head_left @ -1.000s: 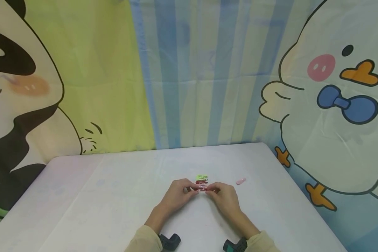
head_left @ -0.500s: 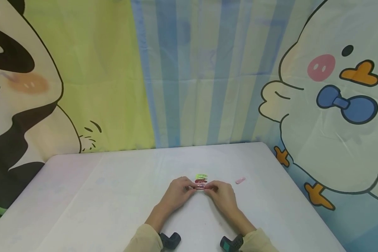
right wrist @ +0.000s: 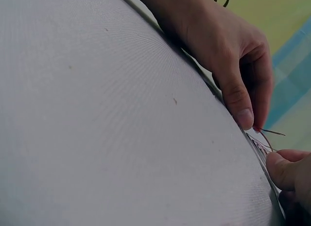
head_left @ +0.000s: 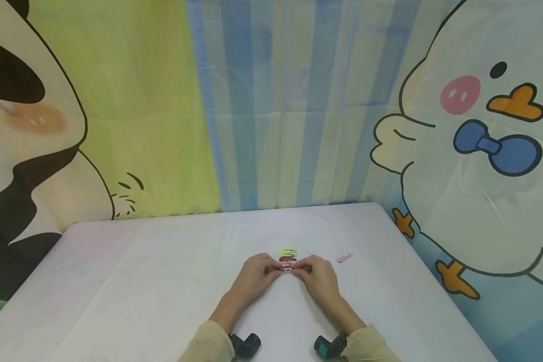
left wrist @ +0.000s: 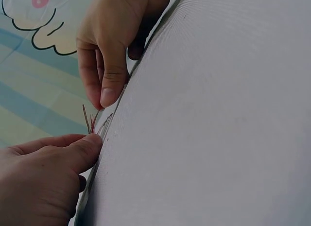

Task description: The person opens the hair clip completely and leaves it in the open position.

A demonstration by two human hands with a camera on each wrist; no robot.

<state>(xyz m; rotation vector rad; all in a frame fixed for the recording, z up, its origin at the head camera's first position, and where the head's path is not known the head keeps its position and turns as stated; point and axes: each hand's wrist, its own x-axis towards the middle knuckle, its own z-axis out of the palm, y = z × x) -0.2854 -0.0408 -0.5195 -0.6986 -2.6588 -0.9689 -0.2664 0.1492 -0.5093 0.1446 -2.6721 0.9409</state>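
Between the fingertips of both hands is a reddish snap hair clip [head_left: 287, 269], its thin prongs [left wrist: 91, 124] spread apart in the left wrist view. My left hand [head_left: 257, 274] pinches one end of it with thumb and forefinger. At the other end my right hand [head_left: 321, 278] pinches it the same way. The fingertips hide both ends of the clip. Just beyond the hands, green hair clips [head_left: 288, 252] and a dark red hair clip [head_left: 287, 259] lie in a column on the table. To the right of the right hand lies a single pink hair clip [head_left: 344, 258].
The white-covered table [head_left: 140, 286] reaches back to a curtain [head_left: 271, 110] with stripes and cartoon animals. Dark wrist devices [head_left: 246, 346] sit at both cuffs.
Both hands stay at almost the same spot over the column, with only slight finger movement around the clip. The whole view shifts a little. The pink clip stays on the table.
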